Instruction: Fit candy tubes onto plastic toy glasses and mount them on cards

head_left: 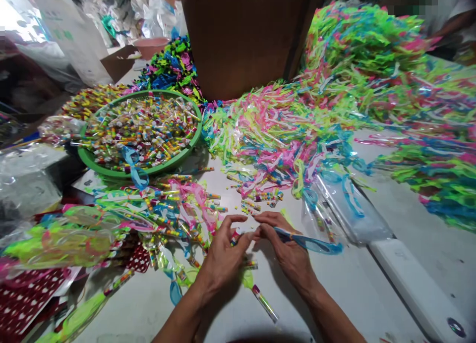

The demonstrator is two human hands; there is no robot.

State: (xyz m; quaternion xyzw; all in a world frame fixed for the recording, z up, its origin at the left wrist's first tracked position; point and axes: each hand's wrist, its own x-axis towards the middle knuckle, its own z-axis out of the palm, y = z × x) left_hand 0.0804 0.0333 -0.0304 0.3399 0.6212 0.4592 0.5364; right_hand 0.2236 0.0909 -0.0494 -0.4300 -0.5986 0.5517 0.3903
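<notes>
My left hand (223, 254) is curled around a small candy tube (235, 237); its end shows between thumb and forefinger. Close beside it, my right hand (286, 249) pinches a blue see-through plastic piece (320, 245), shaped like toy glasses, which sticks out to the right. The fingertips of both hands nearly meet. Just beyond them lie loose candy beads (243, 209) and several candy tubes (256, 204). Below, between the wrists, rests another candy tube (266, 303) with a yellow-green plastic piece at its end.
A green basket (141, 173) full of candy tubes stands at the left. Pink, green and blue plastic pieces (267, 115) are heaped at the back and right. A cardboard box (249, 40) stands behind them. Clear bags (360, 209) lie on a white device (412, 278) at the right.
</notes>
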